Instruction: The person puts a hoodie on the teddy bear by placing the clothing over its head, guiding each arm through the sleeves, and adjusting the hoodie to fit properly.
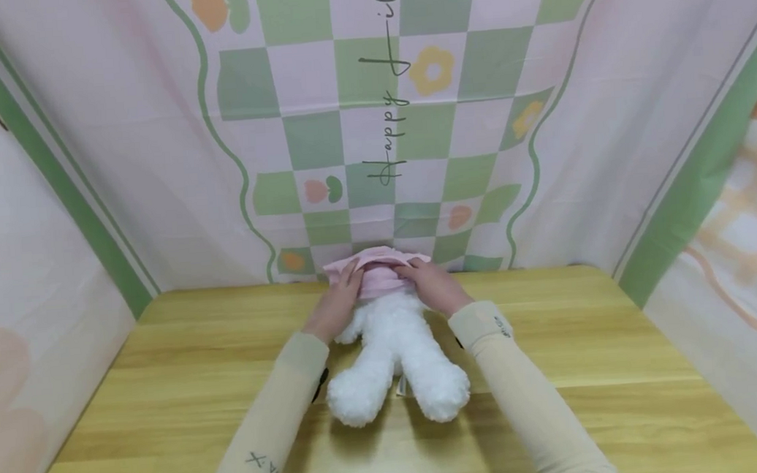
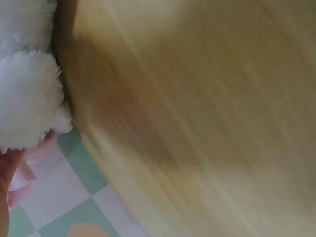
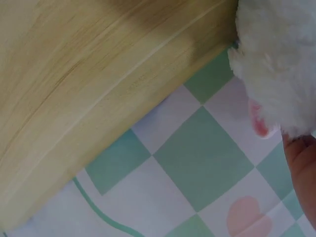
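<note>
A fluffy white plush toy (image 1: 393, 331) stretches over the table with both legs toward me and a small tag between them. Pink doll clothing (image 1: 382, 286) covers its upper end and hides the head; the cloth is bunched, with an opening facing me. My left hand (image 1: 340, 301) pinches the clothing's left side, and my right hand (image 1: 436, 285) pinches its right side. In the left wrist view, fingers (image 2: 7, 170) show beside white plush fur (image 2: 29, 98) and pink cloth. The right wrist view has my thumb or finger (image 3: 303, 165) below the fur (image 3: 281, 64).
The wooden table (image 1: 215, 350) ends at a hanging cloth backdrop (image 1: 372, 142) with green and white checks, right behind the toy. Printed cloth panels stand along the left (image 1: 33, 290) and right (image 1: 735, 241) sides.
</note>
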The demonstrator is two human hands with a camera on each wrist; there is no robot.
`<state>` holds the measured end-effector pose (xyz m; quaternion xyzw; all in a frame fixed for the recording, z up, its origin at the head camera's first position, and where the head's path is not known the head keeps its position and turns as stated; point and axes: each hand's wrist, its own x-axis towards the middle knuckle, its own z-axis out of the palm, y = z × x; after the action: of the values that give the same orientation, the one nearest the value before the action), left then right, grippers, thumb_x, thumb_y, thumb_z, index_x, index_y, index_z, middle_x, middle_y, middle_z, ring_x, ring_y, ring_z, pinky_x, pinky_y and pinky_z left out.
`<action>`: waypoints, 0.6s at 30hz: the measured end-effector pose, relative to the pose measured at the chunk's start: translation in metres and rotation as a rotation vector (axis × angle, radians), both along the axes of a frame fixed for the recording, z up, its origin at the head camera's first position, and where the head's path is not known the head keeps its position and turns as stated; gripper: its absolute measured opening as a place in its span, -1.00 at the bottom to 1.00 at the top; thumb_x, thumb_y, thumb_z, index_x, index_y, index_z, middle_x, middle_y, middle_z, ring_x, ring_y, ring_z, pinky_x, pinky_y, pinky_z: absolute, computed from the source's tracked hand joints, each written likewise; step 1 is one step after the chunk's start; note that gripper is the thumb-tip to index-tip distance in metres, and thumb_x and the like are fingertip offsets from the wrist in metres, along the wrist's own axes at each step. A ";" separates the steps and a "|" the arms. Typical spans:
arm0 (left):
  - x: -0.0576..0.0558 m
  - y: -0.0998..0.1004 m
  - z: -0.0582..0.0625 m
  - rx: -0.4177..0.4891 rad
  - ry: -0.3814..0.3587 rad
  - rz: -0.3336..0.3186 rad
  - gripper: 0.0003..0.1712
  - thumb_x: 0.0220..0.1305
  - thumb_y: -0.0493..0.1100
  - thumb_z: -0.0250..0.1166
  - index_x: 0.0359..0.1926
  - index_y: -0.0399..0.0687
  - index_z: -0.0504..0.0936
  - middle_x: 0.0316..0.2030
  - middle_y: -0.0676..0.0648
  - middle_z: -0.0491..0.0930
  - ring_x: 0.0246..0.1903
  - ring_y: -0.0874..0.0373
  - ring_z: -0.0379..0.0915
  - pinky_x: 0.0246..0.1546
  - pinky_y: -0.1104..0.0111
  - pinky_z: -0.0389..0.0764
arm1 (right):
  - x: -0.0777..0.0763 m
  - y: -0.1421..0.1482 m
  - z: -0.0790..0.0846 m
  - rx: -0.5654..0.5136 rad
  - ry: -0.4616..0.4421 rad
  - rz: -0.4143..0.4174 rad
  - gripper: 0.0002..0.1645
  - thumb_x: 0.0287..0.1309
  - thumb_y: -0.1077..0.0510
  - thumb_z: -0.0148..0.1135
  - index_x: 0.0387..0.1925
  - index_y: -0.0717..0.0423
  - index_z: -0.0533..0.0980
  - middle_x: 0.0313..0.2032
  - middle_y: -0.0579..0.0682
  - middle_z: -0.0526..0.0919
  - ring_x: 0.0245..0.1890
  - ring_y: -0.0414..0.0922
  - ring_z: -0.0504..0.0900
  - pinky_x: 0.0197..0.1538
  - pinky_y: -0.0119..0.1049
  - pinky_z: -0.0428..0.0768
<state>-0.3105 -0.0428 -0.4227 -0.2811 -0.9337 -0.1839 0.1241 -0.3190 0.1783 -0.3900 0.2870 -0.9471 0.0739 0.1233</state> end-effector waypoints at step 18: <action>0.006 -0.001 -0.012 0.075 0.310 -0.085 -0.67 0.33 -0.24 0.14 0.09 -0.19 0.53 0.11 -0.19 0.52 -0.19 -0.05 0.62 -0.32 0.23 0.68 | 0.001 0.021 0.013 -0.113 -0.188 0.108 -0.61 0.05 0.32 0.09 -0.07 0.17 0.65 -0.03 0.22 0.63 -0.05 0.14 0.62 0.04 -0.04 0.59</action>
<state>-0.3042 -0.0437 -0.4348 -0.3406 -0.8831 -0.1781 0.2690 -0.3175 0.1996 -0.3774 0.3220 -0.9319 0.1604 0.0459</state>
